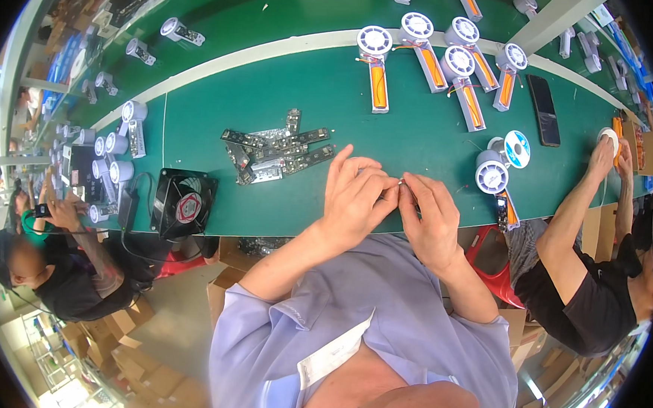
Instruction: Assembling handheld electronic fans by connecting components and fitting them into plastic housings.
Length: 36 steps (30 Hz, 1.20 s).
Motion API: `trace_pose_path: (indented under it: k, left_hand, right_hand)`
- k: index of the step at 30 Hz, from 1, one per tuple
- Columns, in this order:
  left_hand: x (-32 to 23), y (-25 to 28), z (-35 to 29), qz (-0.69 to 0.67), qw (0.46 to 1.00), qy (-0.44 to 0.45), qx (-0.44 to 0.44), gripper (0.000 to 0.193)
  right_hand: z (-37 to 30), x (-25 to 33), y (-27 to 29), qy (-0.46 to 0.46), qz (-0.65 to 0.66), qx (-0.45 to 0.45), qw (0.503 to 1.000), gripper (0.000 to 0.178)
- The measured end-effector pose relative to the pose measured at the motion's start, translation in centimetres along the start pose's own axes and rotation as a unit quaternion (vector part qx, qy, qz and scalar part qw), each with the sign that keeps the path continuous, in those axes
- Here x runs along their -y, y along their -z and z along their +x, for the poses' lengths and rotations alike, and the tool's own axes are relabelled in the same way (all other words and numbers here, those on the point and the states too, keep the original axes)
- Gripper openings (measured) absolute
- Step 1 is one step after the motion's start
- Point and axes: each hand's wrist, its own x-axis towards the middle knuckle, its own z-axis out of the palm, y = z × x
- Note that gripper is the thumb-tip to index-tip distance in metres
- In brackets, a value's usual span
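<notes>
My left hand (357, 198) and my right hand (432, 214) meet over the near edge of the green table. Both are closed in a pinch, thumbs and forefingers almost touching. Something tiny shows at the fingertips, too small to name. To the left of my hands lies a loose pile of small dark circuit boards (298, 149). On the right, a white handheld fan (491, 177) with an open handle rests close to the table edge. A circuit board and an orange part show in its handle.
Several open handheld fans (374, 41) with orange cells lie at the back. A wire spool (517, 150) and a black phone (544, 110) are to the right. A black cooling fan (183, 204) stands at left. Co-workers sit on both sides; one hand (602, 155) reaches onto the table.
</notes>
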Motion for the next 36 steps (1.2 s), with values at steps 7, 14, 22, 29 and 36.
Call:
trace_pose_path:
  k: [7, 14, 22, 29, 36]
  left_hand:
    - [-0.1, 0.0, 0.1, -0.003, 1.0, 0.001, -0.004, 0.019]
    - [-0.1, -0.1, 0.0, -0.001, 1.0, 0.002, -0.001, 0.02]
    - [0.1, 0.4, -0.1, 0.0, 0.999, -0.027, 0.045, 0.019]
    - [0.2, 0.1, -0.3, -0.009, 0.999, -0.01, 0.043, 0.02]
    - [1.2, 0.1, -0.2, 0.001, 0.998, -0.032, 0.047, 0.021]
  right_hand:
    - [-0.1, 0.1, 0.0, -0.003, -0.009, -0.003, 1.0, 0.032]
    - [0.0, -0.2, 0.0, 0.029, -0.035, 0.007, 0.999, 0.034]
    - [0.3, -0.8, 0.4, 0.067, -0.039, 0.044, 0.996, 0.036]
    - [1.1, -1.2, 0.4, 0.075, -0.026, 0.076, 0.994, 0.03]
    - [1.1, -0.9, 2.2, 0.011, -0.055, 0.133, 0.99, 0.041]
